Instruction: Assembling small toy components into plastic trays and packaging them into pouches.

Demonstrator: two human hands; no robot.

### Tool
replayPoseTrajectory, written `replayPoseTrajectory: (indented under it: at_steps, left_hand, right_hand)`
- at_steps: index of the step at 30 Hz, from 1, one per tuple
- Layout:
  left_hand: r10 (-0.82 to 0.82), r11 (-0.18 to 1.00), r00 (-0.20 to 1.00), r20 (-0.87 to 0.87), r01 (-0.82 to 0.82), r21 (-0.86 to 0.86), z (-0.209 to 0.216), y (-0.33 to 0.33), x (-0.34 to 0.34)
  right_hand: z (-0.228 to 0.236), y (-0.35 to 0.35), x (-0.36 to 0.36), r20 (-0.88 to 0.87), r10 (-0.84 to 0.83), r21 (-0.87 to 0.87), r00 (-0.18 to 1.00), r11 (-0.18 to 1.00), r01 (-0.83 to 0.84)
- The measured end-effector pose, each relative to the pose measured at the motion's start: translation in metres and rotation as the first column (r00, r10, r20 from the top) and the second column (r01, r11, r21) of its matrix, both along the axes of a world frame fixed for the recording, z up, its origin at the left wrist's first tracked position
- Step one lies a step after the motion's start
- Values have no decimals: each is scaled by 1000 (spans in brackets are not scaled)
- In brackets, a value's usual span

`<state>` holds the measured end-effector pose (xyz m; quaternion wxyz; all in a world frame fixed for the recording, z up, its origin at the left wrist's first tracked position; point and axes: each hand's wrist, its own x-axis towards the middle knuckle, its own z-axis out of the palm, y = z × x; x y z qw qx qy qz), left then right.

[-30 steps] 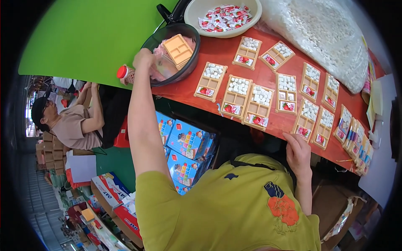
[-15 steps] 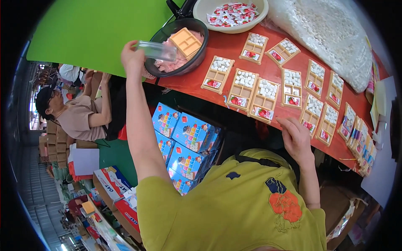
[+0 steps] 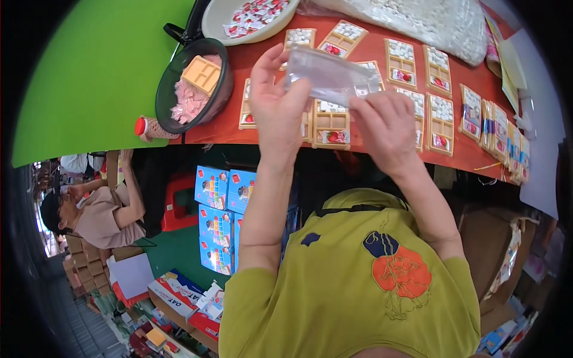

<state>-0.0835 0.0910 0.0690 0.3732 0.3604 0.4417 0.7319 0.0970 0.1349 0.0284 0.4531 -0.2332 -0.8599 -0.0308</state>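
A clear plastic box (image 3: 328, 74) is held up over the red table, tilted. My left hand (image 3: 276, 104) grips its left end, thumb along the near edge and fingers behind. My right hand (image 3: 388, 122) pinches its right end between thumb and curled fingers. Beneath them lie tan compartment trays, partly hidden by the box and my hands. A tray (image 3: 331, 122) near the table edge holds white pieces and a strawberry-printed sachet, with bare compartments between. Similar trays, such as one tray (image 3: 441, 116) to the right, stand in rows.
At the left, a black bowl (image 3: 224, 98) holds pink sachets and a tan tray (image 3: 205, 74). Behind it stands a cream basin (image 3: 209, 21) of sachets. A large clear bag (image 3: 418, 24) of white pieces lies far back. Blue cartons (image 3: 215, 224) stack below; a person (image 3: 98, 212) is at left.
My left hand has swung right from beside the black bowl, bringing the clear box over the trays. My right hand has risen from the table edge and taken its other end. The view has shifted.
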Motion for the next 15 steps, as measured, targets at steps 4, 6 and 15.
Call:
replayPoseTrajectory:
  at_steps: [4,6,15]
  left_hand:
    - [-258,965,960,107,249,87,-35,21,43]
    - [-377,926,910,172,374,54,-47,22,63]
    - [-633,758,741,226,652,-17,-69,2,81]
  right_hand:
    - [-3,2,37,-73,-41,-71,996,997,36]
    - [-7,-10,43,-150,-44,-228,988,974,9]
    - [-31,-32,78,-638,-64,-769,767,103,-631]
